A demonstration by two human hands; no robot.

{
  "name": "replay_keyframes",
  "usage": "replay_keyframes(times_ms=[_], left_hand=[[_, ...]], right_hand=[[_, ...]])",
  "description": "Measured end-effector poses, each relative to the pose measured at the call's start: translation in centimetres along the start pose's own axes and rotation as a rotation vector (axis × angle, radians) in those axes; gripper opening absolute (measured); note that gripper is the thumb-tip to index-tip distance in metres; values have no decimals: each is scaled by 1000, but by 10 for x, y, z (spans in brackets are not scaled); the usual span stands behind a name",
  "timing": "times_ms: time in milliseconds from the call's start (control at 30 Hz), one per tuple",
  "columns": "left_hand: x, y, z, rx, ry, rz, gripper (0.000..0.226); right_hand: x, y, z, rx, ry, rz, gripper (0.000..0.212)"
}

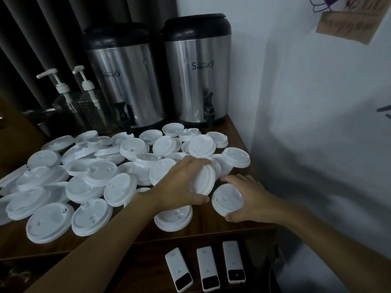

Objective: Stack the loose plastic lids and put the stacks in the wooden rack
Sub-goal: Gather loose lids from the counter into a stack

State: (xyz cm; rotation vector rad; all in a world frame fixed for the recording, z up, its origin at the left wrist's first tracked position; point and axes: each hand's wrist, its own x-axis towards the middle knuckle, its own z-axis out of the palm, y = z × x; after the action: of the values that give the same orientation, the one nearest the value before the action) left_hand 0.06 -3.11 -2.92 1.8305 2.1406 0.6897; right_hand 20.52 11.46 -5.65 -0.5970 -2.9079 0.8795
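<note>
Several loose white plastic lids (88,187) lie scattered over the brown wooden counter (203,227). My left hand (179,185) grips a small stack of lids (204,180) held on edge, fingers over the top and thumb underneath. Just to the right, my right hand (251,199) holds a single white lid (227,198), tilted toward the stack, fingers curled around its rim. Another lid (173,217) lies flat under my left wrist. No wooden rack is in view.
Two steel drink dispensers (196,77) with black lids and taps stand at the back, beside two clear pump bottles (93,106). A white wall (317,123) bounds the right side. Three white remote-like devices (208,269) rest on a lower shelf below the counter edge.
</note>
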Motion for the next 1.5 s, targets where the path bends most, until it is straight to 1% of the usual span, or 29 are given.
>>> replay_keyframes(times_ms=[200, 300, 400, 533, 600, 667, 733, 800, 967, 1133, 1200, 1400, 1500], left_hand=[[-13, 0, -10, -205, 147, -15, 84], [-20, 3, -15, -286, 214, -4, 82], [-26, 6, -18, -326, 273, 33, 84], [-34, 8, -27, -405, 345, 41, 84], [-38, 7, -33, -432, 388, 58, 83], [-40, 7, -37, -465, 443, 75, 82], [-43, 6, -41, -498, 498, 84, 82], [-45, 2, -45, -510, 548, 92, 82], [-51, -12, -56, -491, 641, 119, 80], [-58, -19, -66, -477, 685, 134, 80], [-59, -20, -69, -472, 701, 138, 80], [-62, -18, -67, -577, 736, 148, 79], [-62, -15, -64, -581, 717, 142, 80]], right_hand=[[1, -23, -11, 457, 223, 67, 86], [6, -38, -11, 624, 279, 26, 73], [14, -59, -8, 812, 346, 4, 71], [26, -90, -10, 1115, 423, 16, 48], [32, -104, -11, 1204, 464, 51, 42], [38, -115, -8, 1274, 459, 63, 46], [43, -125, -5, 1362, 394, 33, 53], [46, -134, -3, 1431, 337, -6, 54], [54, -143, 1, 1400, 260, -84, 50], [59, -149, 1, 1332, 157, -149, 31], [60, -152, 1, 1347, 144, -158, 28], [56, -167, 2, 1352, 149, -204, 32], [55, -170, 2, 1259, 144, -190, 33]])
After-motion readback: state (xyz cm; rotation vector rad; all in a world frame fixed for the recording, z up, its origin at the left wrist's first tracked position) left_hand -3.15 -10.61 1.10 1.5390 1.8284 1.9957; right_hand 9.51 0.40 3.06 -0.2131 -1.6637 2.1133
